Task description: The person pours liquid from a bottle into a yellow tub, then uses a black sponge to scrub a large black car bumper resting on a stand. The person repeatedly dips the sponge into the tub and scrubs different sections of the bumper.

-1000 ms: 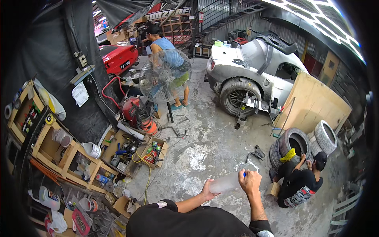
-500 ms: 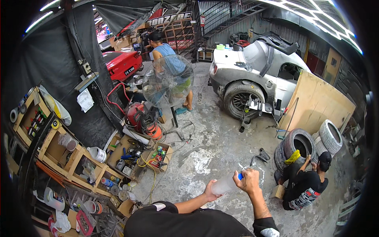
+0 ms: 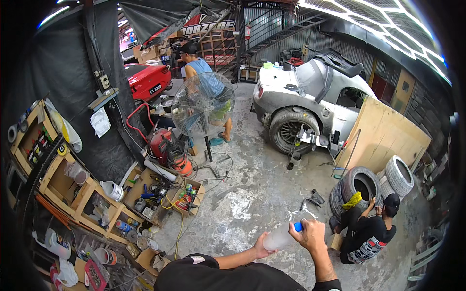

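Note:
A translucent whitish plastic bottle (image 3: pixel 278 239) is held tilted in front of my body, over the concrete floor. Its lower end rests in my left hand (image 3: pixel 262 246), whose fingers curl around it. At the upper end, my right hand (image 3: pixel 311 234) is closed over the blue cap (image 3: pixel 298 226). The palm side of the right hand is hidden, so the exact grip on the cap does not show fully.
A pedestal fan (image 3: pixel 203 104) stands ahead, with a person (image 3: pixel 206 72) behind it. A partly stripped white car (image 3: pixel 310 92) is far right. Another person (image 3: pixel 371 233) crouches by tyres (image 3: pixel 361 184) at right. Wooden shelving (image 3: pixel 80 203) and a box of cans (image 3: pixel 190 196) line the left.
Both hands and the bottle have come slightly lower and to the right, still gripping it. The whole view has shifted a little. The person behind the fan has turned their head slightly.

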